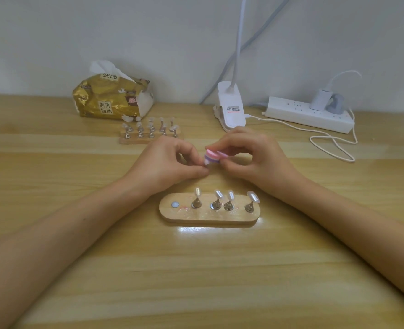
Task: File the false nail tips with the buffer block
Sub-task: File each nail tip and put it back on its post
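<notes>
Table: I have a pale wooden table [77, 257] under everything.
Holder: the oval wooden holder [208, 218] lies nearest me, with four clear false nail tips [218, 194] on metal pegs.
Right hand: the right hand [250, 157] grips the pink, white and purple buffer block [212, 156], whose long axis runs rightward into its fingers.
Left hand: the left hand [165, 162] pinches one small clear nail tip [205, 164], just beyond the holder.
Relation: the block's free end meets the pinched tip from above. I judge the stroke belongs to the right hand.
</notes>
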Tool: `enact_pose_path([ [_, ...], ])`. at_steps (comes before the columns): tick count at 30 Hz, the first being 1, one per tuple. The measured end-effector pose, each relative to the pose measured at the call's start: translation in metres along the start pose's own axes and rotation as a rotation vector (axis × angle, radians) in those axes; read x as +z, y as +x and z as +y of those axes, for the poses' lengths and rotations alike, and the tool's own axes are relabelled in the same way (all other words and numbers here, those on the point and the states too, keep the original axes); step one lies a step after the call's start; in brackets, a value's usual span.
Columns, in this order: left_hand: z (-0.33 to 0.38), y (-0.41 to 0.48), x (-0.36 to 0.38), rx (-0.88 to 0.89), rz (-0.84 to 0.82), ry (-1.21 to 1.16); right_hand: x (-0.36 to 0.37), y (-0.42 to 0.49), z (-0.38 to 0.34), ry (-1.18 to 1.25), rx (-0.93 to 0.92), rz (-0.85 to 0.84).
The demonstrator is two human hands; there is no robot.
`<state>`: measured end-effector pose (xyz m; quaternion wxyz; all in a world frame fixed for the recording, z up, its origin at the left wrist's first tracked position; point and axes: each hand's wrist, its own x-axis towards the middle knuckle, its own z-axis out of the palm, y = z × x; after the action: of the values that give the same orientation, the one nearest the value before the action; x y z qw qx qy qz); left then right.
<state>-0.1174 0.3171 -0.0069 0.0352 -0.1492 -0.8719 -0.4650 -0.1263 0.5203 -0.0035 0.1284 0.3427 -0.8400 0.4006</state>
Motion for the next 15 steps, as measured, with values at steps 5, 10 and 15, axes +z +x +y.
enact_pose_path([
  [5,-0.0004,-0.0003,-0.0007,0.001,0.001,0.009,0.0003,-0.0016,-0.0011,0.012,-0.025,-0.035],
  [10,-0.0006,0.0,-0.001,0.003,-0.002,-0.006,0.0016,-0.0015,-0.0014,-0.016,-0.082,-0.01],
  [15,-0.0006,-0.0001,-0.0004,0.01,-0.002,0.012,0.0003,-0.0013,0.0012,-0.005,-0.053,0.021],
])
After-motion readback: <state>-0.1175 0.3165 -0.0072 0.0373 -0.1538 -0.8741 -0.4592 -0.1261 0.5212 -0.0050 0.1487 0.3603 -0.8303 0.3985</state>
